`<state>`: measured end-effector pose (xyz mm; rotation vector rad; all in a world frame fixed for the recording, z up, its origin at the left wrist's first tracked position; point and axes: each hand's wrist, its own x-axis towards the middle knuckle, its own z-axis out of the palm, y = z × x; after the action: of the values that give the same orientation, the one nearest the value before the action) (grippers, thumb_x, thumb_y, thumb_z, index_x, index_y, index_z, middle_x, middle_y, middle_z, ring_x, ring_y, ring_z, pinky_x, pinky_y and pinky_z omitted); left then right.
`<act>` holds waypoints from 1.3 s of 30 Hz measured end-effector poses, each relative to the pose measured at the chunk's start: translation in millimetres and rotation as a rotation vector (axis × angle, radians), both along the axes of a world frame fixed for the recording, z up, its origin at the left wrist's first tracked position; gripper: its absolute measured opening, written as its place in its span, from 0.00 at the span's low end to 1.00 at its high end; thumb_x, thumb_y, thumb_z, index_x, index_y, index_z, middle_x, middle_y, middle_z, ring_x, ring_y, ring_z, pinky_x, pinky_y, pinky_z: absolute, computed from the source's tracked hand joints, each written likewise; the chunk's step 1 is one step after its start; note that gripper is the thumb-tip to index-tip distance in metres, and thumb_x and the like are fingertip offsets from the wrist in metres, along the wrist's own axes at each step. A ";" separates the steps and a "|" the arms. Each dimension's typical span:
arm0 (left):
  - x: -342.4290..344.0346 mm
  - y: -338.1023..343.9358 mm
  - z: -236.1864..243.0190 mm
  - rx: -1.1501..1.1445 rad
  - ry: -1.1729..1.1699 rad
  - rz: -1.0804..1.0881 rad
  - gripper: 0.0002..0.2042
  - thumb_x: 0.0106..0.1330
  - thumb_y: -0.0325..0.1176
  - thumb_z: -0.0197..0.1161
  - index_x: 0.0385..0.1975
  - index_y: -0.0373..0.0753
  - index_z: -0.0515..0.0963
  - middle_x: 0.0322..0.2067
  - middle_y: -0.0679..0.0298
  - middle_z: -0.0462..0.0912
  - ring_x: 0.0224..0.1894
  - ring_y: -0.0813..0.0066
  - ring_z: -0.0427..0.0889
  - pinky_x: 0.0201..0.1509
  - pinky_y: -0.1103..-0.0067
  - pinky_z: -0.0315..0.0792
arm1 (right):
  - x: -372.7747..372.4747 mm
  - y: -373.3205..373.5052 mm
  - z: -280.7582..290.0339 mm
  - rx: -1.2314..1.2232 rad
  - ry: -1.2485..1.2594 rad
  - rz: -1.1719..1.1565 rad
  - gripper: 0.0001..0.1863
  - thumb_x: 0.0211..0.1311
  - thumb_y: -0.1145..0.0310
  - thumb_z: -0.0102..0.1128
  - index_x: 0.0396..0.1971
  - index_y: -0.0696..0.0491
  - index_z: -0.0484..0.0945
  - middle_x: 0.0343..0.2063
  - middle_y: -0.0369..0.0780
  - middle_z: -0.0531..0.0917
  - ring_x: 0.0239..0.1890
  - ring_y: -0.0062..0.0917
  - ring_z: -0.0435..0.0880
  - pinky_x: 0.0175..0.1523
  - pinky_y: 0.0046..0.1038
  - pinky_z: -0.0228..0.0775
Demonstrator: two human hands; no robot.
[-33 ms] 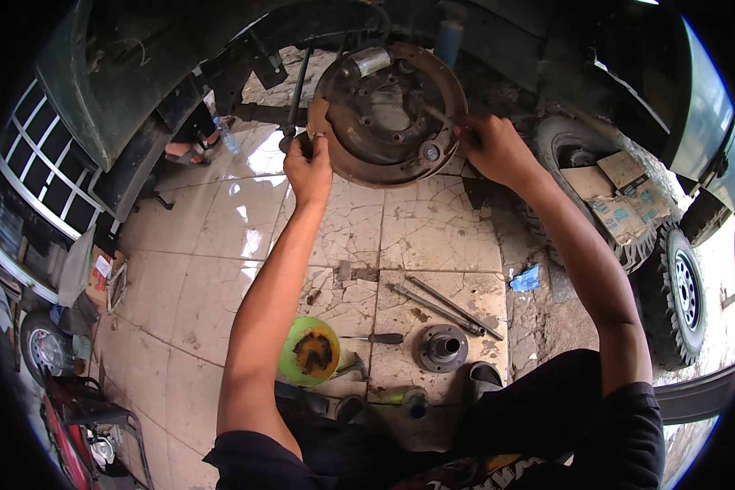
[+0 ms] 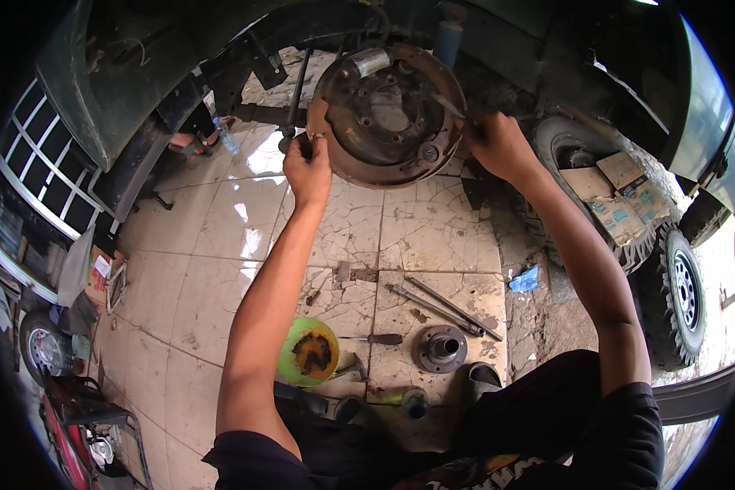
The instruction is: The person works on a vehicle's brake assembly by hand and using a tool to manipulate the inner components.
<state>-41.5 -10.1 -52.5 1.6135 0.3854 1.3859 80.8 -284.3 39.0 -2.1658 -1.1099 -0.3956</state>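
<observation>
A rusty, round brake backing plate point(image 2: 355, 173) stands upright in front of me under the vehicle, with a silvery cylinder point(image 2: 370, 60) near its top. My left hand point(image 2: 309, 171) is closed on the plate's lower left edge, thumb on its face. At the right rim, my right hand point(image 2: 498, 147) is closed round a slim, flat-ended tool point(image 2: 449, 107); its exact kind is hard to make out. The tool's end lies over the right side of the plate, near a round fitting point(image 2: 429, 152). Most of the handle is hidden in my fist.
On the tiled floor below lie a wheel hub point(image 2: 441, 349), metal bars point(image 2: 443, 309), a screwdriver point(image 2: 380, 339) and a green bowl point(image 2: 296, 367) with dark residue. Large tyres point(image 2: 676, 282) and cardboard point(image 2: 621, 204) stand to the right. A red machine point(image 2: 61, 441) is at lower left.
The tool in my right hand has shifted slightly up and to the right, toward the plate's rim. My left hand stays in place.
</observation>
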 end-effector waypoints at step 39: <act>-15.7 -16.1 6.5 -0.133 0.077 -0.133 0.09 0.68 0.30 0.56 0.41 0.31 0.75 0.37 0.66 0.79 0.39 0.84 0.72 0.45 0.84 0.67 | 91.2 60.0 -92.3 0.788 0.935 0.108 0.45 0.65 0.37 0.49 0.61 0.67 0.64 0.58 0.48 0.73 0.59 0.30 0.70 0.64 0.26 0.58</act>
<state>-57.2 -26.1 -46.0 1.5576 0.3996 1.1763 172.0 -224.4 -53.3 -1.2999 -0.4063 0.2159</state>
